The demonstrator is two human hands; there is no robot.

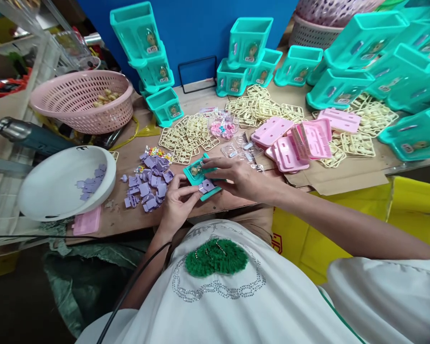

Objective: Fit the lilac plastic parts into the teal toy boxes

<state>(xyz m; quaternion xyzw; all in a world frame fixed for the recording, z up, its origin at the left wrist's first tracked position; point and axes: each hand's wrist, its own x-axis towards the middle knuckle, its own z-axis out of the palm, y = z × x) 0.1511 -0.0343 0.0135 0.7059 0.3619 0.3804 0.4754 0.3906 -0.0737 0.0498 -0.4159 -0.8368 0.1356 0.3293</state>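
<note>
A small teal plastic piece (198, 175) with a round sticker lies at the near edge of the wooden table (129, 157). My left hand (177, 203) pinches a small purple part (207, 185) against its near end. My right hand (238, 177) curls over the teal piece from the right, fingers closed on its top edge. A heap of loose purple parts (151, 180) lies just left of my hands.
A white bowl (59, 188) with a few purple parts and a pink basket (84, 100) stand at the left. Cream part frames (189, 136), pink plates (294, 141) and several teal boxes (249, 40) fill the back and right. A yellow bin (412, 205) sits below the table's right edge.
</note>
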